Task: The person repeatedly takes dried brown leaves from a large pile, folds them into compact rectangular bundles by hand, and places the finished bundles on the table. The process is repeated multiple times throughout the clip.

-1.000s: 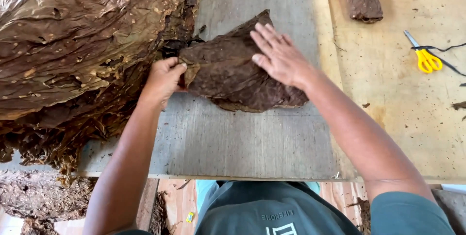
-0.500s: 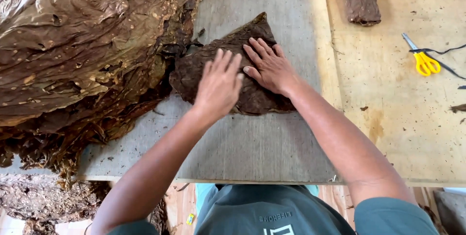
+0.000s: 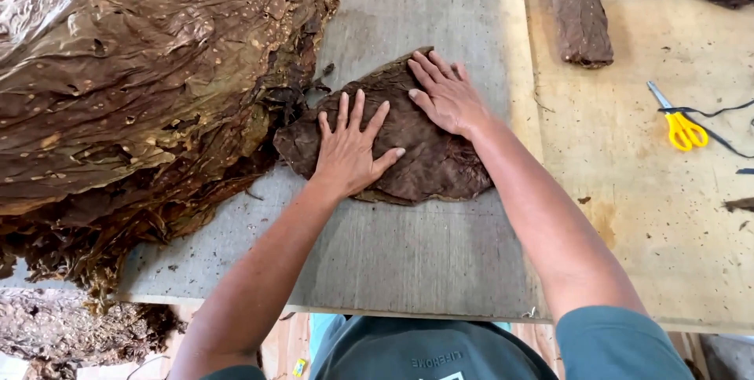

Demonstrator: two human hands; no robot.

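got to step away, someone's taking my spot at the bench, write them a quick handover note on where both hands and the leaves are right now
Left hand: flat, fingers spread, pressing on the brown leaf.
Right hand: flat on the same leaf's upper right part.
The leaf lies spread on the grey board, its left edge next to the big leaf pile.
Done: one leaf is out on the board and mostly flat, though its surface looks wrinkled.
Left: the big pile looks untouched.
On the wooden table to the right: a dark rolled bundle and yellow-handled scissors.
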